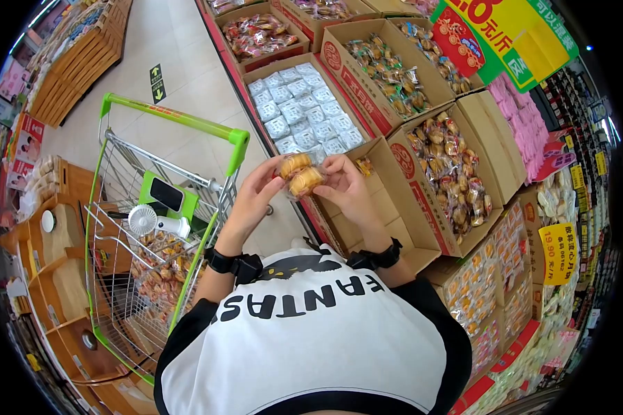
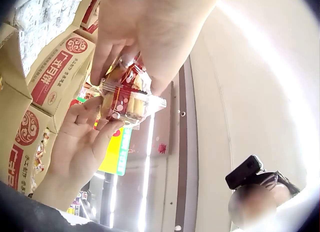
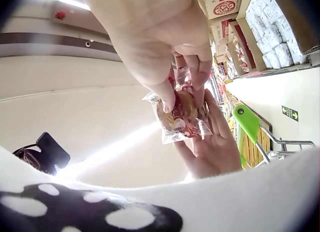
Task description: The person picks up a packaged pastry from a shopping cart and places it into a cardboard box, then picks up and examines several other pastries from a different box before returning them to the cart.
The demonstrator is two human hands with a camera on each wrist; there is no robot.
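Two golden mooncakes (image 1: 304, 181) in clear plastic wrappers with red print are held up in front of the chest. My left hand (image 1: 257, 187) pinches them from one side, thumb toward me. On the other side my right hand (image 1: 348, 188) grips the wrapper edge between thumb and fingers. In the left wrist view, the red-printed side of the wrapped mooncakes (image 2: 125, 96) shows between both hands. The right wrist view shows the crinkled clear wrapper (image 3: 180, 127) under the right hand's fingertips. Below the hands is an open cardboard box (image 1: 387, 207) with a few packets inside.
A green-handled shopping cart (image 1: 180, 124) stands at the left, carrying a phone (image 1: 166, 195), a small white fan (image 1: 143, 220) and bagged goods. Boxes of white packets (image 1: 298, 104) and wrapped pastries (image 1: 446, 166) line the display. A yellow price sign (image 1: 558, 252) hangs at right.
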